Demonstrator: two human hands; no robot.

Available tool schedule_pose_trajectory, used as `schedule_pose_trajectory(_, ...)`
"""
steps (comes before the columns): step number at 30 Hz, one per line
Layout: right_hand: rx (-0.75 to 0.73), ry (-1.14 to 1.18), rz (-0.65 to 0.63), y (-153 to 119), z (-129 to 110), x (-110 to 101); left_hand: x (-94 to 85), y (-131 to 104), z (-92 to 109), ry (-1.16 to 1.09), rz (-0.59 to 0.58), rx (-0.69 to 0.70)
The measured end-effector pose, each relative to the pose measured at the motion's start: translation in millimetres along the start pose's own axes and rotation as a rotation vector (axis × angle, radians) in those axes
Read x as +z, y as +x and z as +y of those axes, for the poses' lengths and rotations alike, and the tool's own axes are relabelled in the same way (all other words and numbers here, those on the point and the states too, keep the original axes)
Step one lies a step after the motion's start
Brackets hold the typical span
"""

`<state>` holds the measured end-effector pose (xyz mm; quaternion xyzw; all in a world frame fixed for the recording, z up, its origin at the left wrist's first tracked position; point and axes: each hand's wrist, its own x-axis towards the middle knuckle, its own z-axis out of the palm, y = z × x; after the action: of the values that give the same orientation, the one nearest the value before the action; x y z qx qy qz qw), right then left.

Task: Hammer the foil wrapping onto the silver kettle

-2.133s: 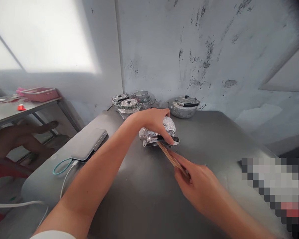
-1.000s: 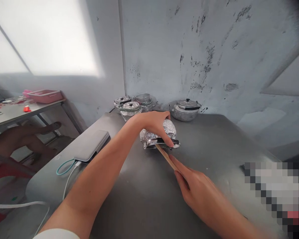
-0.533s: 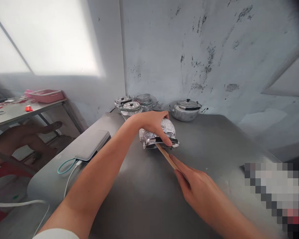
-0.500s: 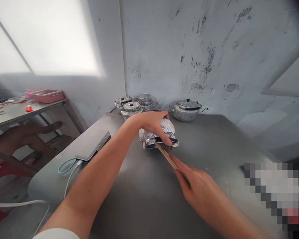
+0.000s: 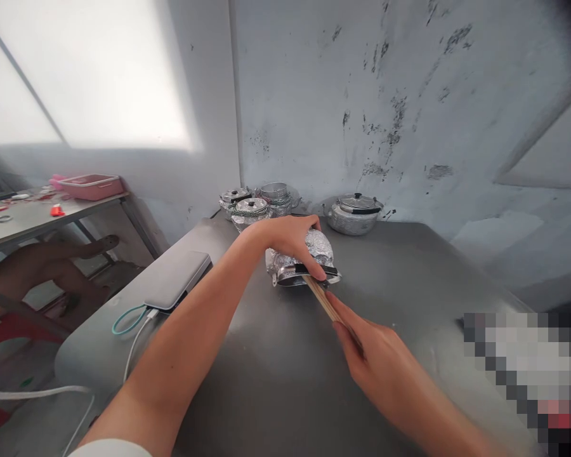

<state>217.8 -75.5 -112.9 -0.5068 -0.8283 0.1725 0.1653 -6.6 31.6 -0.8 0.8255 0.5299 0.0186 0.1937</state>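
Note:
A small pot wrapped in foil (image 5: pixel 318 244) lies tipped on its side on the grey table (image 5: pixel 266 381), its mouth towards me. My left hand (image 5: pixel 295 240) is closed over it from above, the thumb pressing on the black-gripped bail handle (image 5: pixel 309 270) by the rim. In my right hand (image 5: pixel 368 343) is a bundle of thin wooden chopsticks (image 5: pixel 324 299). Their far ends reach into the mouth of the pot, where the tips are hidden. Whatever else the pot holds cannot be seen.
Several foil-covered pots stand by the wall, among them a lidded pot (image 5: pixel 250 207). A wider lidded pot (image 5: pixel 355 219) is to their right. On the left lies a power bank (image 5: pixel 179 279) with a white cable (image 5: pixel 134 346). A side table carries a pink basket (image 5: pixel 92 186).
The chopsticks have shifted slightly to the right at the pot's mouth and my right hand has moved a little with them. My left hand keeps its hold on the pot.

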Motion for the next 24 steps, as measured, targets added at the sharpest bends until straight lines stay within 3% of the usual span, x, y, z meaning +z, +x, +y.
schedule_pose_trajectory(7, 0.011, 0.023, -0.077, 0.6, 0.7, 3.9, -0.8, 0.1, -2.1, 0.001, 0.002, 0.006)
schedule_pose_trajectory(20, 0.006, 0.045, 0.055, -0.2, 0.1, -3.1, -2.4, -0.1, -5.6, 0.006, -0.013, 0.031)
schedule_pose_trajectory(24, 0.033, 0.065, -0.009, 0.7, 0.5, -2.0, -2.7, -0.3, -6.5, -0.010, -0.002, 0.032)
